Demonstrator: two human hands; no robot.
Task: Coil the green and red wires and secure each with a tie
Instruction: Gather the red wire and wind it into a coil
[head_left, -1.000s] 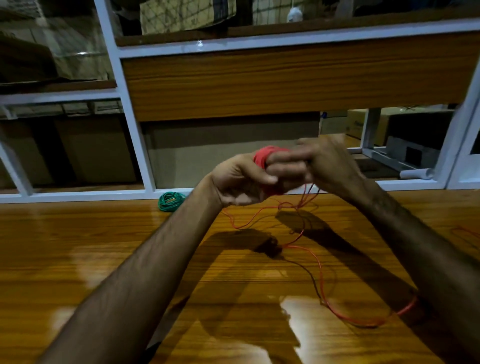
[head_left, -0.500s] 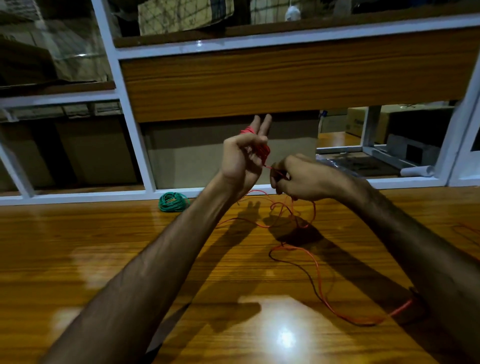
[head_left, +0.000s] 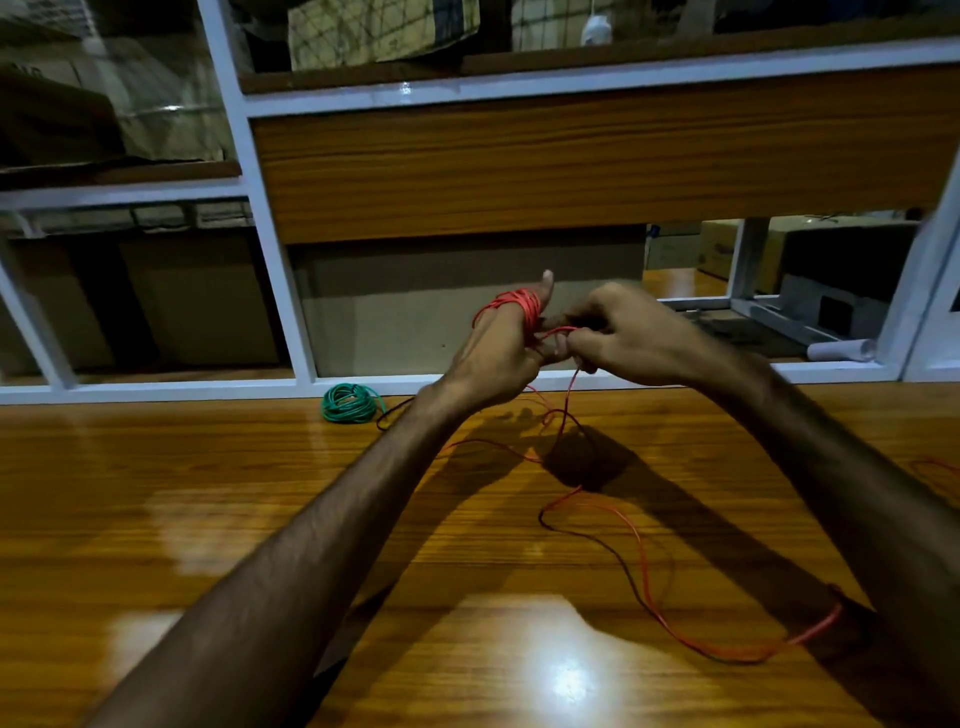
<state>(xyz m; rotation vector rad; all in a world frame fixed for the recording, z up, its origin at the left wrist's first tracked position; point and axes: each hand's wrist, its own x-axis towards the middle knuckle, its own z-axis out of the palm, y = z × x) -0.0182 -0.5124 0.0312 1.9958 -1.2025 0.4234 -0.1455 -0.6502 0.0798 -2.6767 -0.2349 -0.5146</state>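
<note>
Above the far part of the wooden table (head_left: 197, 499), my left hand (head_left: 496, 358) is raised with its fingers pointing up. A red wire coil (head_left: 517, 304) is wound round those fingers. My right hand (head_left: 634, 338) is close beside it on the right and pinches the red strand leading off the coil. The loose red wire (head_left: 644, 566) hangs down from my right hand and trails in loops over the table to the right, passing under my right forearm. A green wire coil (head_left: 347, 402) lies bundled at the table's back edge, left of my hands.
A thin dark strand (head_left: 392, 410) lies next to the green coil, and another dark strand (head_left: 621, 561) runs beside the loose red wire. A white-framed shelf unit (head_left: 270, 249) with wooden panels stands right behind the table. A glare patch shines on the near tabletop.
My right hand has risen from below the left hand to level with its fingers, carrying the red strand along. The loose wire on the table has shifted slightly.
</note>
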